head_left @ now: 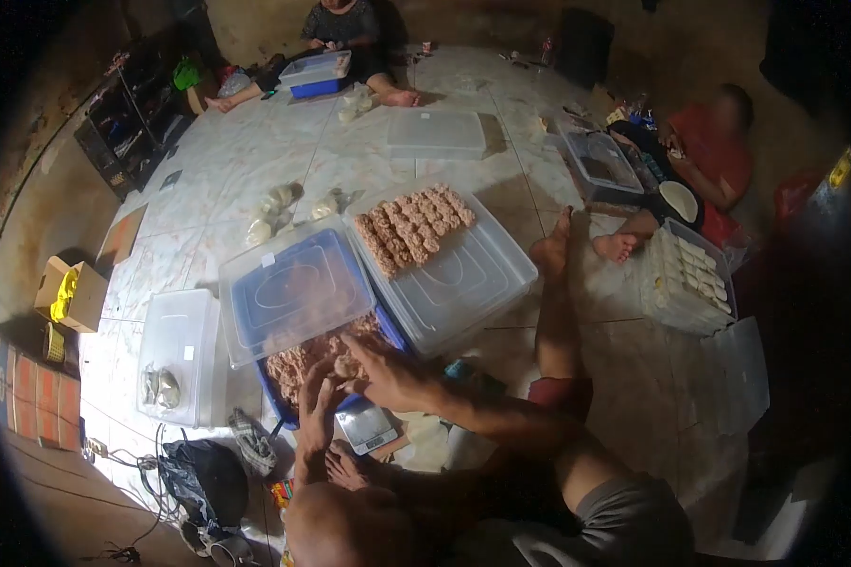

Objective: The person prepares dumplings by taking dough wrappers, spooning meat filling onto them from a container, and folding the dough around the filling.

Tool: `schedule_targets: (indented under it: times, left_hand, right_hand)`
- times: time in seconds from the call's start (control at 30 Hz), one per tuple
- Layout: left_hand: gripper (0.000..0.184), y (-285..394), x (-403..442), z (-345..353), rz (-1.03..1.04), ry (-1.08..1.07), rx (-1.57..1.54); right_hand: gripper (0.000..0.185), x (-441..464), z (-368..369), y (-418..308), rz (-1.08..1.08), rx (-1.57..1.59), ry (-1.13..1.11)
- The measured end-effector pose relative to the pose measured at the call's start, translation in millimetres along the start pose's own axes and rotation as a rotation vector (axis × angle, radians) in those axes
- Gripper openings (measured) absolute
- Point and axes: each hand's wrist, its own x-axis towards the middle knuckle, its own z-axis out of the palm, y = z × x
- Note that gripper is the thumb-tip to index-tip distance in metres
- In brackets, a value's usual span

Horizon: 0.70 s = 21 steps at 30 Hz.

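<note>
While we pinch a pinkish lump (347, 367) between the bent fingers of our left hand (318, 401) and right hand (390, 376), it is above the blue tub (280, 408); a scale (367, 429) lies nearer, lump rows (411, 228) farther right.

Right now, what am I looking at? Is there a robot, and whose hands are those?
There's no robot here. A person wears a camera on their head, and this one picture looks down at their own bare left hand and right hand. A small pink lump seems to be between their fingers, though it's hard to see exactly.

Under the hands is a blue tub of crumbly pink mixture, partly covered by a clear lid. Beside it, rows of pink lumps sit on a clear box. A small scale is near the hands. Everything is on a tiled floor, where two other people sit farther away.
</note>
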Motion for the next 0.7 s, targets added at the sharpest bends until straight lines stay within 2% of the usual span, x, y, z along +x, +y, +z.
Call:
schedule_targets:
  times: [0.03,0.13,0.2,0.23,0.27,0.33,0.4,0.43,0.47,0.5,0.53,0.57,0.7]
  left_hand:
    - [0.061,2,-4,1,0.017,-0.090,-0.008]
    - [0.067,16,-5,26,0.084,-0.051,-0.056]
    - [0.071,36,-5,27,0.033,-0.059,-0.090]
    - [0.068,36,-4,17,0.035,-0.036,0.014]
    - [0.064,37,-5,8,0.034,-0.014,0.118]
    - [0.037,38,-9,0,-0.064,0.081,0.156]
    - [0.034,26,-15,-12,-0.134,0.105,0.258]
    - [0.034,19,-19,-12,-0.133,0.113,0.226]
    - [0.034,13,-21,-11,-0.130,0.120,0.195]
    - [0.033,10,-22,-8,-0.141,0.134,0.208]
    - [0.032,6,-24,-13,-0.179,0.106,0.278]
    - [0.031,4,-25,-10,-0.197,0.117,0.268]
    - [0.030,5,-26,-3,-0.199,0.136,0.232]
  right_hand:
    - [0.049,5,-11,-10,0.172,0.091,-0.262]
    - [0.047,15,-14,12,0.268,0.104,-0.409]
    - [0.033,23,-28,38,0.215,0.057,-0.147]
    - [0.030,33,-48,50,0.240,0.025,-0.105]
    - [0.029,43,-69,65,0.169,-0.008,0.009]
    - [0.028,56,-97,119,0.298,-0.191,0.118]
    - [0.035,64,-114,184,0.333,-0.306,0.173]
    - [0.050,67,-118,216,0.341,-0.395,0.175]
    - [0.050,68,-115,236,0.340,-0.395,0.178]
    - [0.057,69,-112,252,0.375,-0.437,0.197]
    - [0.065,69,-108,271,0.411,-0.480,0.216]
    - [0.081,69,-99,294,0.389,-0.513,0.202]
    - [0.088,72,-99,287,0.249,-0.420,0.183]
